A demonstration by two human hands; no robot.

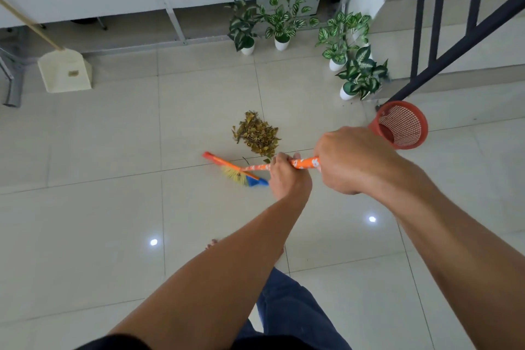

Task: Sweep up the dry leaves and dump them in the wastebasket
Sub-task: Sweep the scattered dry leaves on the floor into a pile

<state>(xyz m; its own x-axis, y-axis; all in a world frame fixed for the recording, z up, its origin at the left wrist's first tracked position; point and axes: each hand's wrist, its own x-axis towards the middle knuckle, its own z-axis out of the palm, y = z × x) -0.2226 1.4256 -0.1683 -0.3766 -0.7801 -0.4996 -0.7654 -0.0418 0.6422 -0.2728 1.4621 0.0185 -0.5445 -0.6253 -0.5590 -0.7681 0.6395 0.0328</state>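
Note:
A pile of dry brown leaves (pixel 257 133) lies on the tiled floor in the middle of the view. Just below it is a broom (pixel 235 169) with an orange flowered handle, an orange head and yellow and blue bristles touching the floor. My left hand (pixel 287 176) grips the handle low down. My right hand (pixel 352 159) grips it higher up, nearer the camera. A red mesh wastebasket (pixel 402 125) stands on the floor to the right of the leaves, partly behind my right hand.
A cream dustpan (pixel 65 71) with a long wooden handle stands at the far left by a grey wall unit. Several potted plants (pixel 352 65) line the back and right. A dark stair railing (pixel 443 37) rises at the right. My leg in blue jeans (pixel 292 312) is below.

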